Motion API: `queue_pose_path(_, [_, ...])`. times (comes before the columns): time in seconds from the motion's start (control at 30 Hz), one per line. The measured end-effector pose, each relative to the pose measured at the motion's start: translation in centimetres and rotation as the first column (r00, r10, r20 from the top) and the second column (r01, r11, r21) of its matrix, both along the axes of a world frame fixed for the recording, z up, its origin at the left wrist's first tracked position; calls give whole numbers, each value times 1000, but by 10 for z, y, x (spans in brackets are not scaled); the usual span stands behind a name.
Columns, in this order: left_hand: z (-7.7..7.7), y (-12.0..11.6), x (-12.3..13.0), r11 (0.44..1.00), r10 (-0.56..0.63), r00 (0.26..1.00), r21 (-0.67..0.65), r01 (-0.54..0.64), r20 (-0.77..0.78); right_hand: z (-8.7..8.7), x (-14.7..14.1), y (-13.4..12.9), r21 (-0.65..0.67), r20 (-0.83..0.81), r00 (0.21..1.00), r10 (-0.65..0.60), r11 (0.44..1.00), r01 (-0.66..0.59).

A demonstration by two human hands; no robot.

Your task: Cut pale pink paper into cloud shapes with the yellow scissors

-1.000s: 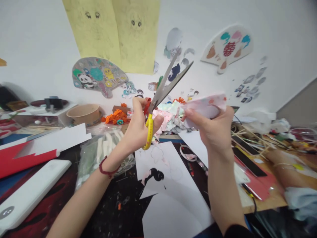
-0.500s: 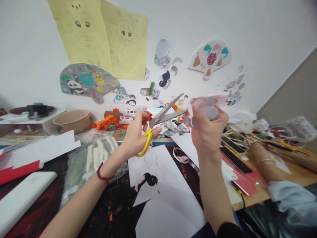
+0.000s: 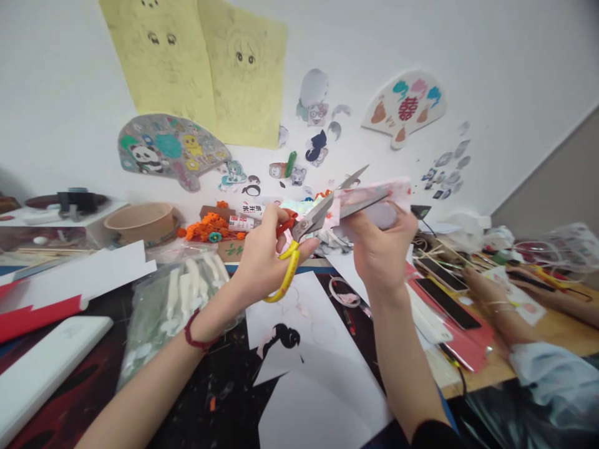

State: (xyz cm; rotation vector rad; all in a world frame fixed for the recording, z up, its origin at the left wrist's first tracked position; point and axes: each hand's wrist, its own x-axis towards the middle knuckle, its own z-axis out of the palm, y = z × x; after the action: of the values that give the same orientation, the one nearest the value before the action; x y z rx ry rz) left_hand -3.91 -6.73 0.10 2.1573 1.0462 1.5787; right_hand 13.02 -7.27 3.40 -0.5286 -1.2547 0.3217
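My left hand [image 3: 266,255] is closed round the handles of a pair of scissors [image 3: 306,227], one loop yellow and the other red-orange. The scissors' blades are apart and reach over to a pale pink patterned piece [image 3: 397,190], which lies between them. That piece is pinched in my right hand [image 3: 386,243], raised at the right, along with something pale and rounded partly hidden by the fingers. Below, white paper sheets [image 3: 322,405] lie on the dark table, with a black-haired paper figure [image 3: 285,337] on them.
A plastic bag of white pieces [image 3: 182,293] lies at the left, near a white box-like object [image 3: 51,374]. A round tan container [image 3: 138,221] stands behind. Dark phones [image 3: 449,304] and another person's arms [image 3: 500,308] are at the right. Fans and drawings hang on the wall.
The scissors have moved right, and their blades now straddle the pink piece. My right hand has shifted slightly left. The other person's hand holds or touches a patterned sheet now more visible.
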Motion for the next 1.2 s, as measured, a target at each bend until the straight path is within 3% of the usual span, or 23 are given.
queue_pose_path(0.23, [4,-6,3,1000,-1,998,13,0,61,1,-6,-9,-33,75,996,38,999,-36])
queue_pose_path(0.7, [11,-12,5,998,53,998,-37,-52,34,1,-5,-6,0,-17,993,114,993,-115])
queue_pose_path(1.2, [10,-11,3,999,26,1000,33,-26,2,0,-3,-4,50,29,999,25,998,-27])
